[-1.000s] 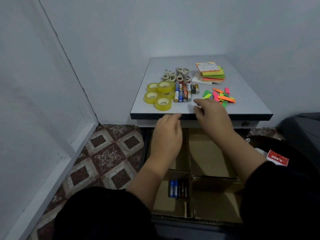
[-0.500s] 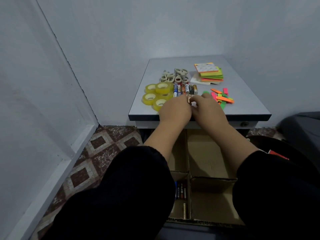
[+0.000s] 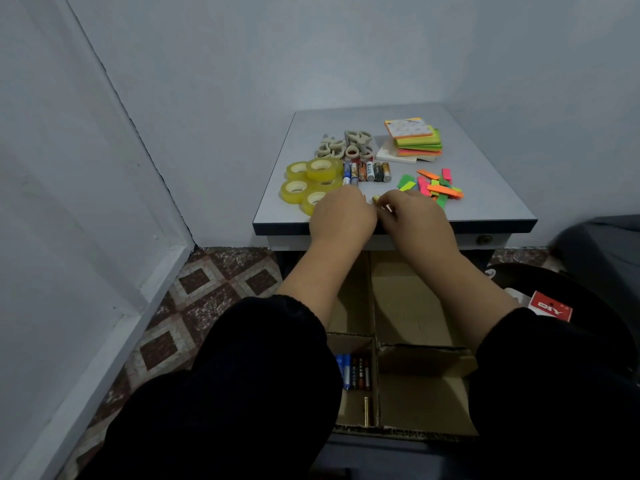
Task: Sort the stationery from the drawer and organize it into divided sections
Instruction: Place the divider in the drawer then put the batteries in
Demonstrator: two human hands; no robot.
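Note:
Loose batteries lie in a row on the grey tabletop. My left hand is knuckles-up at the near end of that row, fingers curled down over batteries. Touching it, my right hand pinches a battery whose yellowish tip pokes out between the hands. Yellow tape rolls sit left of them, small beige tape rolls behind, and sticky note pads and neon flags to the right. Below, the open drawer's cardboard divider has batteries in its near-left section.
A wall corner closes in the table on the left and behind. A red DIY pack lies on a dark seat at the right. Patterned floor tiles show at the left. My black sleeves cover the drawer's near edge.
My left hand rose from the table's front edge onto the tabletop and met the right hand at the batteries. Both hands then drew slightly back toward the edge, still closed together.

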